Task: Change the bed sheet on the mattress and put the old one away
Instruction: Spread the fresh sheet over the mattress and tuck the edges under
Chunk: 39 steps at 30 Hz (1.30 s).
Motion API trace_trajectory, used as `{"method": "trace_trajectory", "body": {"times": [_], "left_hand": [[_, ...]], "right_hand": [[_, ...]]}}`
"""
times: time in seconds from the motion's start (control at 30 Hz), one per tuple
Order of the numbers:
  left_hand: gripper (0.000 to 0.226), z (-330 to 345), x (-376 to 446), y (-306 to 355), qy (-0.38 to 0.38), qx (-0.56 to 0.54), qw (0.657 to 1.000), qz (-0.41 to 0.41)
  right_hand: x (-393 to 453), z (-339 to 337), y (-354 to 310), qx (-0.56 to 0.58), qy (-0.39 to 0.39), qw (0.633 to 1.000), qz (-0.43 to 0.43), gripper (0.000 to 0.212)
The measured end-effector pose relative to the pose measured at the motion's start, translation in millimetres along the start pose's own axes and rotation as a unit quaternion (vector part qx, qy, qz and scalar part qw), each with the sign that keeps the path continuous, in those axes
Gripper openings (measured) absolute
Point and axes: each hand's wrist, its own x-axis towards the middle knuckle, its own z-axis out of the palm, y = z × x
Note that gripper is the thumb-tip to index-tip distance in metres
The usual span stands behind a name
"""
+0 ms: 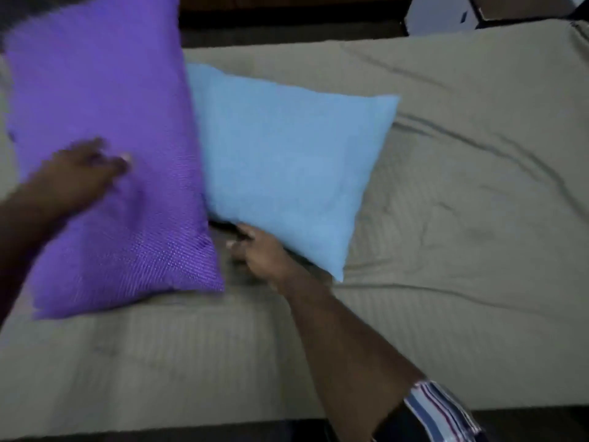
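Task looks barely begun: olive sheet (462,193) is on the mattress, creased, w/ both pillows on top; no fresh sheet in view. Judging by that, pillows need clearing first, then strip the sheet, fit a new one, stow the old. Left hand (84,172) lies on the purple pillow (105,129), fingers spread fairly flat on the cover, blurred, so can't tell if it pinches the fabric. Right hand (258,252) is at the near lower edge of the blue pillow (280,173), fingers curled in under that edge; grip itself hidden, prob. taking hold. Purple pillow sits just left of those fingers, overlapping the blue one. Purple cover: coarse ribbed weave, slight sheen, plump rectangle. Blue: smooth matte cloth, flatter, sharp corners. Sheet: thin, faintly striped, long soft wrinkles running beyond the right fingers.
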Motion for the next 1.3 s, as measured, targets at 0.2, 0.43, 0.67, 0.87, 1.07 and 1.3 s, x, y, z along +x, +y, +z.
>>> {"method": "trace_trajectory", "body": {"times": [0.2,0.43,0.67,0.87,1.07,1.3], "left_hand": [[0.077,148.1,-123.4,-28.7,-0.111,0.214,0.970,0.036],[0.014,263.5,-355.0,-16.4,-0.097,-0.192,0.968,-0.127],[0.014,374.0,-486.9,38.8,-0.318,-0.349,0.820,-0.323],[0.021,454.0,-513.3,79.0,-0.361,-0.417,0.757,-0.351],[0.027,537.6,-517.6,94.0,-0.275,-0.531,0.702,-0.388],[0.062,622.7,-505.0,126.2,-0.164,-0.674,0.603,-0.394]], "right_hand": [[-107.5,-24.2,125.4,0.158,0.144,0.966,0.145,0.041],[-267.5,-100.0,221.1,0.365,0.263,0.878,0.163,0.013],[-380.7,-182.4,309.8,0.462,0.373,0.784,0.181,0.033],[-401.9,-239.0,357.4,0.513,0.416,0.734,0.160,0.041],[-394.5,-301.4,392.2,0.566,0.388,0.719,0.113,0.044],[-362.1,-400.2,435.3,0.651,0.351,0.671,0.057,0.047]]}}
